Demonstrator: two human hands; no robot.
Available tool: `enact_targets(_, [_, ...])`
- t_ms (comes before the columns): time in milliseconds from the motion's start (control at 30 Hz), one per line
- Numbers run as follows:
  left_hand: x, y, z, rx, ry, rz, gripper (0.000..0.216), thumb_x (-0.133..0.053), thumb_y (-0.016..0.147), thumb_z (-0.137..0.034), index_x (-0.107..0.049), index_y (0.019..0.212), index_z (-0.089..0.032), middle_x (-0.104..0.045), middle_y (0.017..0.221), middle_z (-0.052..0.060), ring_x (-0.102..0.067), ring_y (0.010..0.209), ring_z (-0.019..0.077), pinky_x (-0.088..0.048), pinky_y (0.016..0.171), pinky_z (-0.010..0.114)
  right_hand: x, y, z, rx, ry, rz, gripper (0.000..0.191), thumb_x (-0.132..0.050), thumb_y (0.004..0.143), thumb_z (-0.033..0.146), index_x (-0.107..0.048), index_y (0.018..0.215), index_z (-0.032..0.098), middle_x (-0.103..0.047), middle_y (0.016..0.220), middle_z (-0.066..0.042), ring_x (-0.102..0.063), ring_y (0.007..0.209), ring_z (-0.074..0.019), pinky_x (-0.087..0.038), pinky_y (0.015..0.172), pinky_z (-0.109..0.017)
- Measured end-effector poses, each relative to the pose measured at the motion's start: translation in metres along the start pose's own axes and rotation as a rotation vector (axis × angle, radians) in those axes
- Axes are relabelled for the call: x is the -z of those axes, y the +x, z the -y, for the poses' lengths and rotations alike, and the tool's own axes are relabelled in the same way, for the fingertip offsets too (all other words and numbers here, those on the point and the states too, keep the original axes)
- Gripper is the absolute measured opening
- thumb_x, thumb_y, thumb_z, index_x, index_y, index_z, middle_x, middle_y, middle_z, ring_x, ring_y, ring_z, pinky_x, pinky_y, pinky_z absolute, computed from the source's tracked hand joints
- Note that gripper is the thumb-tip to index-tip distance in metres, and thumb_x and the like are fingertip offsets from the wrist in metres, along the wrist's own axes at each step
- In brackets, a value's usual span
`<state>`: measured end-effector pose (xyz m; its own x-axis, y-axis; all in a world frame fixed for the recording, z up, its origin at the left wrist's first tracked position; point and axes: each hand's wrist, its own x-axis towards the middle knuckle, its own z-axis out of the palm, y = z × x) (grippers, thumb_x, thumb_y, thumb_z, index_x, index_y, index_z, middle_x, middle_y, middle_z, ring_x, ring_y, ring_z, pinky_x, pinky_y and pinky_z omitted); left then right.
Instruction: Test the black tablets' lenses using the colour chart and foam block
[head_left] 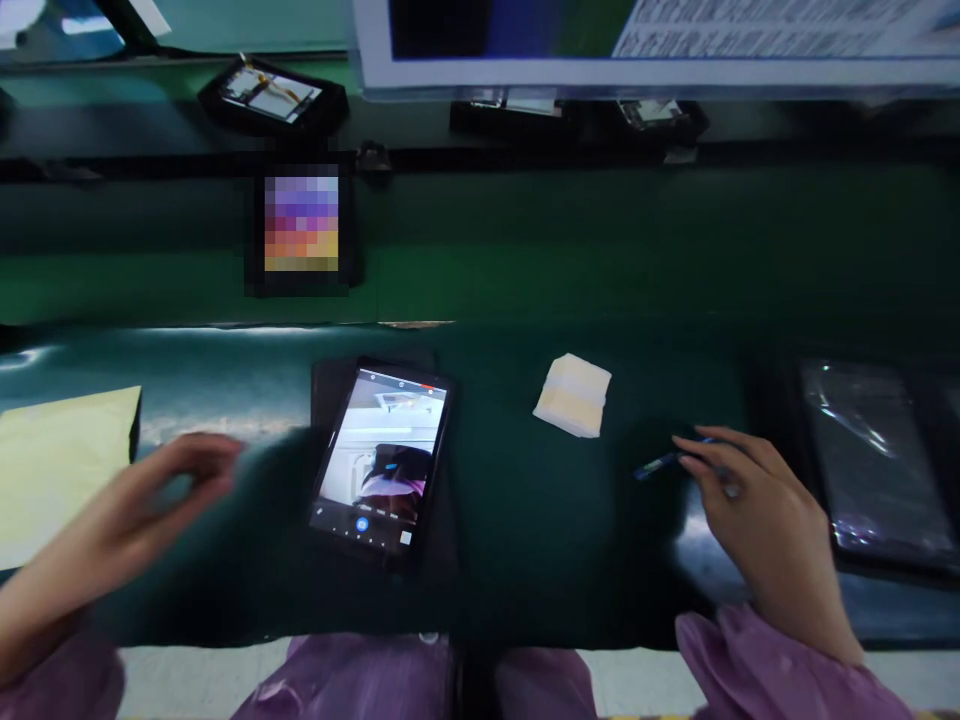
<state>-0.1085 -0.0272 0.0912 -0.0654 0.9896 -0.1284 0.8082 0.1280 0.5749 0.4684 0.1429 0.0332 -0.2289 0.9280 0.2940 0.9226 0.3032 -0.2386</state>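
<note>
The right hand (757, 510) is pinching a blue pen (664, 462) near the desk's (525, 520) front edge; the left hand (161, 490), its grip wide, is hovering beside the tablet (381, 455).

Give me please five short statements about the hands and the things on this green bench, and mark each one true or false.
1. The right hand holds a blue pen. True.
2. The tablet between the hands has a dark, switched-off screen. False: its screen is lit and shows a camera view.
3. The left hand grips the tablet. False: it is open and apart from the tablet, to its left.
4. A folded white cloth lies on the bench beyond the right hand. True.
5. A yellow sheet lies at the far right of the bench. False: it lies at the far left.
</note>
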Motion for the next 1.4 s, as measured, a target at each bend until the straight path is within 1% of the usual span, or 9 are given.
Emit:
enact_targets(100, [-0.032, 0.049, -0.042, -0.313, 0.060, 0.264, 0.025, -0.045, 0.109, -0.033, -0.057, 0.131, -0.032, -0.073, 0.115, 0.003, -0.075, 0.090, 0.0214, -0.057, 0.070, 0.028, 0.005, 0.000, 0.003, 0.006, -0.007, 0.010, 0.017, -0.056, 0.102, 0.036, -0.072, 0.099, 0.029, -0.073, 0.117, -0.007, -0.073, 0.094, -0.0274, -0.053, 0.071, -0.038])
enact_targets(200, [-0.054, 0.092, -0.077, -0.440, 0.117, 0.348, 0.029, -0.040, 0.108, -0.021, -0.060, 0.127, -0.030, -0.074, 0.117, 0.002, -0.074, 0.081, 0.0220, -0.052, 0.067, 0.032, 0.008, -0.006, 0.004, 0.010, 0.025, -0.042, 0.019, -0.056, 0.101, 0.040, -0.069, 0.095, 0.028, -0.075, 0.109, -0.006, -0.074, 0.084, -0.0253, -0.053, 0.067, -0.037])
enact_targets(333, [-0.066, 0.117, -0.089, -0.536, 0.123, 0.407, 0.036, -0.043, 0.100, -0.008, -0.061, 0.126, -0.026, -0.074, 0.115, 0.002, -0.073, 0.085, 0.0224, -0.052, 0.074, 0.034, 0.010, -0.018, 0.003, -0.099, 0.052, -0.188, 0.035, -0.055, 0.096, 0.056, -0.068, 0.094, 0.024, -0.076, 0.093, -0.010, -0.070, 0.063, -0.0242, -0.050, 0.058, -0.037])
enact_targets(500, [-0.069, 0.122, -0.075, -0.500, 0.048, 0.247, 0.028, -0.061, 0.098, -0.018, -0.059, 0.125, -0.024, -0.070, 0.121, 0.005, -0.070, 0.106, 0.0250, -0.055, 0.088, 0.037, 0.013, -0.015, 0.016, -0.315, 0.178, -0.345, 0.054, -0.075, 0.079, 0.071, -0.066, 0.101, 0.022, -0.070, 0.089, -0.012, -0.070, 0.070, -0.0277, -0.052, 0.065, -0.040])
enact_targets(700, [-0.076, 0.137, -0.050, -0.343, -0.128, -0.056, 0.052, -0.062, 0.102, -0.039, -0.042, 0.147, -0.022, -0.049, 0.154, 0.014, -0.044, 0.146, 0.0302, -0.036, 0.123, 0.053, 0.016, 0.023, 0.084, -0.200, 0.512, -0.405, 0.061, -0.042, 0.103, 0.072, -0.069, 0.099, 0.018, -0.060, 0.091, -0.009, -0.059, 0.057, -0.0163, -0.048, 0.057, -0.036])
enact_targets(1033, [-0.081, 0.101, -0.043, -0.207, -0.193, 0.108, 0.081, -0.073, 0.092, -0.046, -0.027, 0.159, -0.039, -0.042, 0.163, 0.007, -0.041, 0.145, 0.0365, -0.040, 0.117, 0.063, 0.010, 0.077, 0.180, -0.175, 1.192, -0.125, 0.084, -0.026, 0.098, 0.087, -0.073, 0.086, 0.018, -0.071, 0.070, -0.007, -0.070, 0.058, -0.0210, -0.062, 0.060, -0.035])
enact_targets(1200, [-0.096, 0.075, -0.051, -0.161, -0.186, 0.064, 0.091, -0.073, 0.092, -0.050, -0.017, 0.163, -0.039, -0.040, 0.163, 0.007, -0.041, 0.144, 0.0367, -0.039, 0.118, 0.065, -0.009, 0.080, 0.206, -0.117, 1.342, -0.147, 0.052, -0.044, 0.110, 0.058, -0.077, 0.092, 0.021, -0.076, 0.089, -0.006, -0.075, 0.071, -0.0181, -0.065, 0.065, -0.031])
enact_targets(1333, [-0.105, 0.068, -0.056, -0.131, -0.165, 0.015, 0.091, -0.072, 0.092, -0.051, -0.018, 0.163, -0.036, -0.043, 0.161, 0.008, -0.042, 0.144, 0.0365, -0.036, 0.120, 0.065, -0.027, 0.074, 0.213, -0.136, 1.359, -0.069, 0.012, -0.073, 0.100, 0.030, -0.072, 0.090, 0.023, -0.073, 0.087, -0.001, -0.074, 0.071, -0.0152, -0.067, 0.064, -0.026])
enact_targets(1400, [-0.105, 0.068, -0.056, -0.125, -0.180, 0.016, 0.090, -0.071, 0.092, -0.051, -0.018, 0.163, -0.036, -0.044, 0.160, 0.008, -0.045, 0.143, 0.0370, -0.035, 0.121, 0.066, -0.032, 0.071, 0.214, -0.167, 1.357, -0.048, 0.014, -0.080, 0.093, 0.022, -0.067, 0.086, 0.022, -0.072, 0.084, 0.002, -0.073, 0.066, -0.0129, -0.066, 0.062, -0.023])
